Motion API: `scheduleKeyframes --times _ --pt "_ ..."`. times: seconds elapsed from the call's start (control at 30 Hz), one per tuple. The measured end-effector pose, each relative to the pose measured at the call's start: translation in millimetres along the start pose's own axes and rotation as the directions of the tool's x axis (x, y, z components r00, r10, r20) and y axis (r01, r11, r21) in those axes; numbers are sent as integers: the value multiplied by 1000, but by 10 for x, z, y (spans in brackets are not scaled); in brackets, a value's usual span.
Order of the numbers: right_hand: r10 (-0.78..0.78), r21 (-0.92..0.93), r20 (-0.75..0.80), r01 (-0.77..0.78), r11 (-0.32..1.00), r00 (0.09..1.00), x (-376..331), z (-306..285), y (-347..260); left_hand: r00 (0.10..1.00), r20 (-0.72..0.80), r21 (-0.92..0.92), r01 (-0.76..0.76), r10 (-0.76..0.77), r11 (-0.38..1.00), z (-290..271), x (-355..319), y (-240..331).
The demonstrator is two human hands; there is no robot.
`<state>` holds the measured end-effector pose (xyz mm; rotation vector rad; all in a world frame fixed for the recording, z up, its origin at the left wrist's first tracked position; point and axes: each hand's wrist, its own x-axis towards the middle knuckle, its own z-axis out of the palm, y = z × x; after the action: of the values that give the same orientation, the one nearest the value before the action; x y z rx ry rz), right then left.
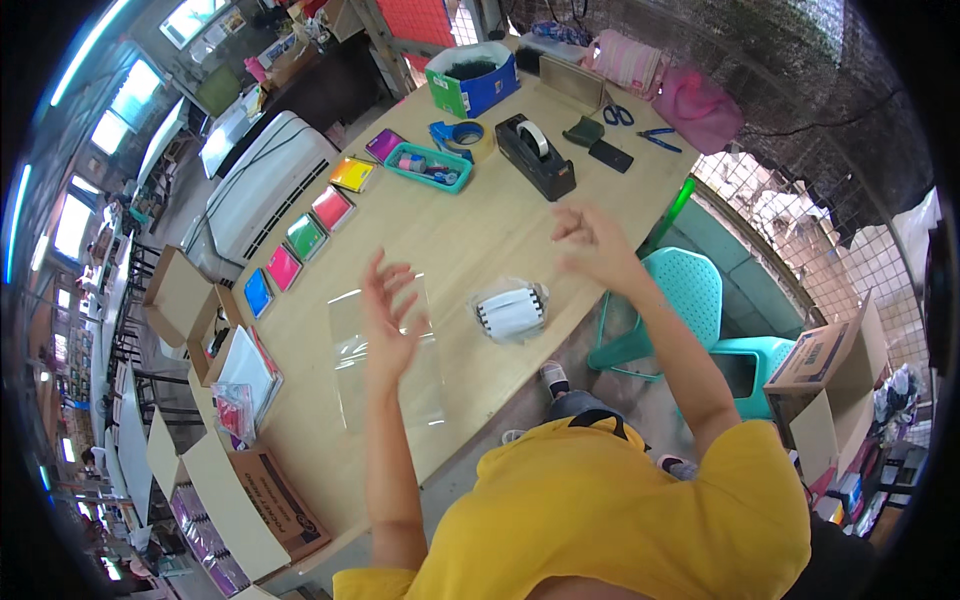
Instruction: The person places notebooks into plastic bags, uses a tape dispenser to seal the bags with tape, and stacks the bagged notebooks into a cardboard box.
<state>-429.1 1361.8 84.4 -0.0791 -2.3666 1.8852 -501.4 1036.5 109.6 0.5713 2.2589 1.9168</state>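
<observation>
Both my hands are raised over the light wooden table (460, 235). My left hand (390, 330) hovers above a clear plastic sheet or bag (405, 390) lying flat, its fingers spread and nothing in them. To the right, my right hand (602, 252) is also in the air, fingers bent but apart, with no object visible in it. Between the hands, nearer the table's front edge, lies a clear-wrapped bundle (510, 312), white with black spiral-like edges on two sides. Small notebooks in blue (258, 292), pink (283, 268), green (306, 236), red (332, 208), yellow (353, 174) and purple (384, 145) line the far left edge.
A black tape dispenser (537, 165), teal basket (428, 168), blue tape gun (450, 138), scissors (618, 115) and pliers (660, 139) occupy the far side. Cardboard boxes (275, 505) stand at the left end. Turquoise stools (685, 290) are at the right.
</observation>
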Motion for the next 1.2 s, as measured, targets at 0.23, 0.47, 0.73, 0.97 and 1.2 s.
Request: scheduleKeyframes --times 0.23,0.47,0.73,0.97,1.2 --pt "-153 218 213 106 970 965 -255 1264 1185 973 215 -151 115 -81 982 761 -296 -1356" --pt "-169 162 269 128 978 948 -113 1298 1182 999 11 -91 -33 34 995 723 -480 -1529" --pt "-485 -661 340 572 486 806 -305 982 -179 881 -450 69 -128 145 989 1058 -884 -1342" --pt "-327 -401 -104 261 878 939 -59 688 -428 941 -79 609 -216 329 763 772 -889 -1040" --pt "-405 -704 409 565 431 818 -225 936 -487 863 -454 283 -96 222 954 961 -888 -1226"
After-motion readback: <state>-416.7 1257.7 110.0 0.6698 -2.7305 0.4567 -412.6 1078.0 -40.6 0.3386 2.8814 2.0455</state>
